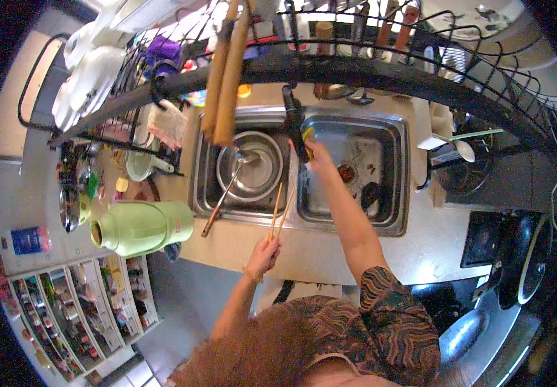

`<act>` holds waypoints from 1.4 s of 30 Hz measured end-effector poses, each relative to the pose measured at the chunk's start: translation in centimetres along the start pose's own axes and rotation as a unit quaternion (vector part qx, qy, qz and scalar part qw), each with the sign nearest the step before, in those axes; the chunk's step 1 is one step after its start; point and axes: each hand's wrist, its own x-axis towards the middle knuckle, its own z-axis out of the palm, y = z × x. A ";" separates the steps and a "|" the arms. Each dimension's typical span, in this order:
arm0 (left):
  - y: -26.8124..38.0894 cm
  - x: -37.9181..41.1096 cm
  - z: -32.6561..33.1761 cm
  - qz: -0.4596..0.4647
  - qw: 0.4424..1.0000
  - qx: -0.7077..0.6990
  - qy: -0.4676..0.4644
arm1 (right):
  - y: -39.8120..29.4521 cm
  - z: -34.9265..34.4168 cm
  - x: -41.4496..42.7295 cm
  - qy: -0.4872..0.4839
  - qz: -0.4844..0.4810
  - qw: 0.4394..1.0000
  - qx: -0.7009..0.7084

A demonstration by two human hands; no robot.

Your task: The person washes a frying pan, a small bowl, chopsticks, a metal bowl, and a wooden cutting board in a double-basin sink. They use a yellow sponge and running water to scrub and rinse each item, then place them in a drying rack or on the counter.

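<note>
My left hand [263, 257] is closed around the near ends of a pair of wooden chopsticks [278, 213], whose tips point over the divider of a steel double sink [292, 193]. Farther back, my right hand [318, 156] holds something yellow [309, 138], perhaps a sponge, beside the black faucet [294, 121]. In the left basin sits a round metal bowl [276, 167], and a ladle [225, 193] with a wooden handle leans in it and over the front rim. Food scraps [346, 172] and a dark item [369, 194] lie in the right basin.
A black wire dish rack [356, 70] arches above the sink, with wooden-handled utensils [225, 82] hanging down. On the left lies a green thermos [148, 227]. White holders [431, 126] with a spoon stand right of the sink; a black pan with a lid [525, 266] is at far right.
</note>
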 end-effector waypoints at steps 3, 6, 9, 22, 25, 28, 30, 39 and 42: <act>-0.7 -1.0 0.2 0.005 1.000 0.009 0.005 | -2.3 1.3 1.0 0.063 0.034 0.989 0.129; -0.4 -2.1 1.4 0.044 0.996 0.072 -0.001 | -4.0 3.0 0.3 0.054 0.025 0.991 0.122; 0.4 -2.3 2.9 0.078 0.994 0.066 -0.043 | -4.5 1.8 -1.9 0.007 -0.018 1.000 0.006; 4.7 8.0 8.7 0.303 0.802 0.510 -0.066 | -7.2 3.6 -21.5 -0.080 -0.112 0.925 -0.355; 10.7 4.9 10.1 0.353 0.802 0.482 -0.009 | -8.3 2.8 -22.8 -0.081 -0.154 0.892 -0.417; 15.1 2.9 11.7 0.381 0.843 0.374 -0.069 | -9.1 4.0 -24.0 -0.123 -0.172 0.894 -0.396; 15.9 4.0 11.9 0.435 0.827 0.331 -0.130 | -9.5 4.6 -24.3 -0.139 -0.183 0.886 -0.403; 24.7 -2.7 13.8 0.608 0.784 0.089 0.089 | -8.5 -1.0 -22.5 0.068 -0.198 0.710 -0.673; 26.2 -1.7 16.5 0.659 0.750 -0.032 0.049 | -7.2 -3.3 -23.1 0.098 -0.167 0.732 -0.653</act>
